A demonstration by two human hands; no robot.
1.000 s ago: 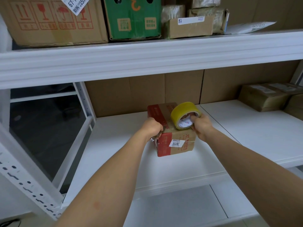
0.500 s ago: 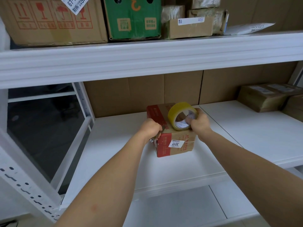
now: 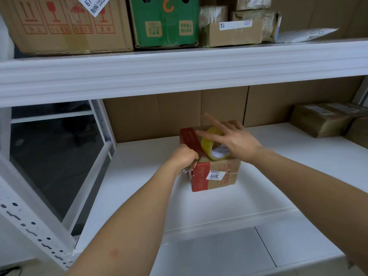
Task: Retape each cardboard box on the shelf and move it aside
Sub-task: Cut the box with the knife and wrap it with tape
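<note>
Cardboard box [image 3: 215, 172] mid-shelf, roomy sides

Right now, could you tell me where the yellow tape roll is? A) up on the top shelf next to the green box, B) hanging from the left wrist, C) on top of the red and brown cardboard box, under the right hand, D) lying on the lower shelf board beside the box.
C: the yellow tape roll sits on top of the cardboard box, with the right hand spread over it.
</note>
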